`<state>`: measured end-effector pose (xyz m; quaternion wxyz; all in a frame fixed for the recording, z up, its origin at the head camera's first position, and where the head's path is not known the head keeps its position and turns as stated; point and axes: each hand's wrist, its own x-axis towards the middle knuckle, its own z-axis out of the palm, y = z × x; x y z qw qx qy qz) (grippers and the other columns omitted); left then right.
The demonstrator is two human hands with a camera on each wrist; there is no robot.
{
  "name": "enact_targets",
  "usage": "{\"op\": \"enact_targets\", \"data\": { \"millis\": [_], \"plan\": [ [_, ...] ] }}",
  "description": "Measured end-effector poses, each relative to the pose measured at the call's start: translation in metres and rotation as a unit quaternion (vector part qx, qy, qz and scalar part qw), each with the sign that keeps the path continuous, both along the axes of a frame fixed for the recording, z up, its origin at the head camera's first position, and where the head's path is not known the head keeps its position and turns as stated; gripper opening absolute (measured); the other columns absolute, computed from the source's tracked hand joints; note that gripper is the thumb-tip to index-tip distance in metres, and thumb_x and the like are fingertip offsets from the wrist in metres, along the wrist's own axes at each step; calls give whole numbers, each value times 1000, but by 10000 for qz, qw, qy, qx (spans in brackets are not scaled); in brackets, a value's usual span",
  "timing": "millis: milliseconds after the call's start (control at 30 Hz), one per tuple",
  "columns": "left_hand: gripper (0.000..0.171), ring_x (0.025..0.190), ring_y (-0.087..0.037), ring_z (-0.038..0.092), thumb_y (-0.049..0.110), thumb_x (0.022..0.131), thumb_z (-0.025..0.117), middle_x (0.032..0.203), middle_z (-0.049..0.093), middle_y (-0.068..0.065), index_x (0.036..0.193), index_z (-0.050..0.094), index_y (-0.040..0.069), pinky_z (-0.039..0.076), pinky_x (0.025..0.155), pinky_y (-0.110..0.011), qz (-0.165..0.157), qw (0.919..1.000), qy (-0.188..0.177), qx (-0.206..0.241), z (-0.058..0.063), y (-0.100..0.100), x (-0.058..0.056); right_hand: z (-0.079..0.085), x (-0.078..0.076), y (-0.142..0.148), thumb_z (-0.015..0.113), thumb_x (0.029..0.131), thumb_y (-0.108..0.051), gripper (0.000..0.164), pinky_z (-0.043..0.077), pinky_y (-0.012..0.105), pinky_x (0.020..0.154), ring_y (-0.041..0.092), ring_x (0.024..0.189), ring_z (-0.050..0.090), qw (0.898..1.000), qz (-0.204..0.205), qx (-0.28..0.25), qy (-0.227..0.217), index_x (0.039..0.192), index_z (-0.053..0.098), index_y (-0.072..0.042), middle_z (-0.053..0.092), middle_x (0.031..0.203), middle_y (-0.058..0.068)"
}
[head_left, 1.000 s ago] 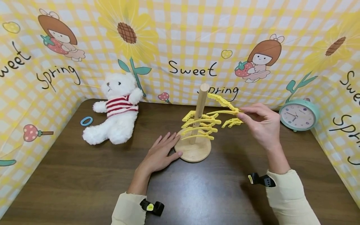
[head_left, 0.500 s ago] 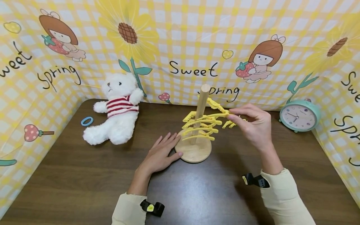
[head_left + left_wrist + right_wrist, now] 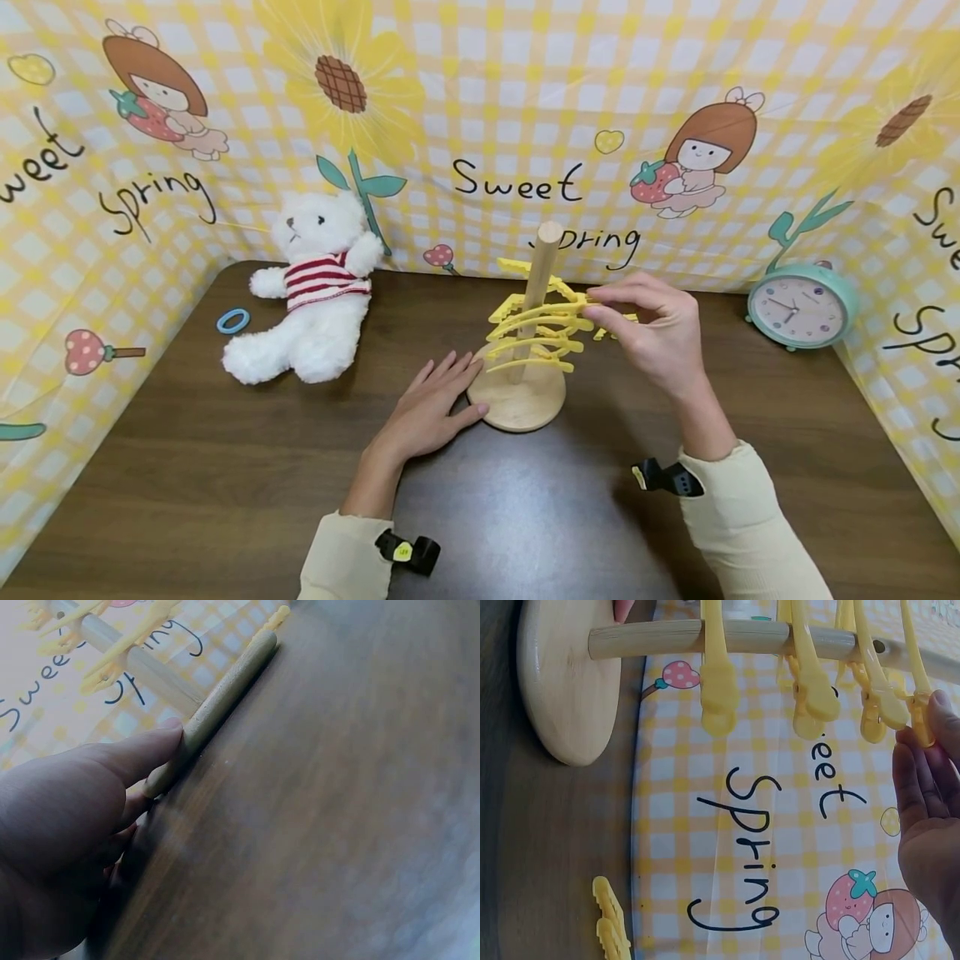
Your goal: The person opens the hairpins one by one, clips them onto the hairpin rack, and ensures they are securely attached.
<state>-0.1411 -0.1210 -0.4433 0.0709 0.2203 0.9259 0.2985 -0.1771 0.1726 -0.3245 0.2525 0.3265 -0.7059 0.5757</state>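
The upper yellow clip sits near the upper part of the wooden post, one of its arms passing in front of the post and the other behind; whether it grips the wood cannot be told. The right hand pinches its tail end between thumb and fingertips, well narrowed. Below it, three more yellow clips are spaced along the post (the right wrist view, turned on its side, shows them as a row), their tails pointing toward the right hand's side. The post stands upright on a round wooden base. The left hand lies against the base, fingers stretched out and touching its edge, thumb resting on the rim. Beyond the right hand, loose yellow clips lie on the brown surface, partly hidden in the head view. A mint-green alarm clock stands to the right near the back. To the left, a white teddy bear in a red-and-white striped shirt leans back by the wall, a blue ring lying near its leg. A yellow-and-white checked cloth, printed with flowers, cartoon girls and "Sweet Spring", lines the back and sides.
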Motion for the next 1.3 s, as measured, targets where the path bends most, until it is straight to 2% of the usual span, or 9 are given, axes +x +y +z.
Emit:
{"op": "enact_targets", "data": {
  "millis": [500, 867, 1300],
  "plan": [
    [71, 155, -25, 13, 48, 102, 56, 164, 28, -9, 161, 32, 16, 3, 124, -47, 2, 10000, -30, -42, -1, 1, -2, 1, -4, -1, 76, 76, 23, 24, 57, 23, 71, 16, 80, 68, 9993, 57, 290, -243, 94, 78, 8, 72, 89, 18],
    [71, 155, -25, 13, 48, 102, 56, 164, 28, -10, 161, 32, 15, 3, 124, -47, -21, 10000, -18, -63, 1, 0, -1, 1, -2, -2, 75, 76, 23, 27, 55, 23, 66, 18, 79, 64, 9986, 267, 184, -417, 100, 75, 10, 69, 93, 19],
    [71, 155, -25, 13, 49, 102, 56, 164, 28, -10, 160, 33, 15, 3, 124, -47, -19, 10000, -17, -10, 1, 0, 0, -3, 0, -1, 74, 79, 19, 29, 56, 24, 74, 22, 90, 66, 9983, 230, 96, -528, 106, 74, 9, 68, 103, 22]
  ]
}}
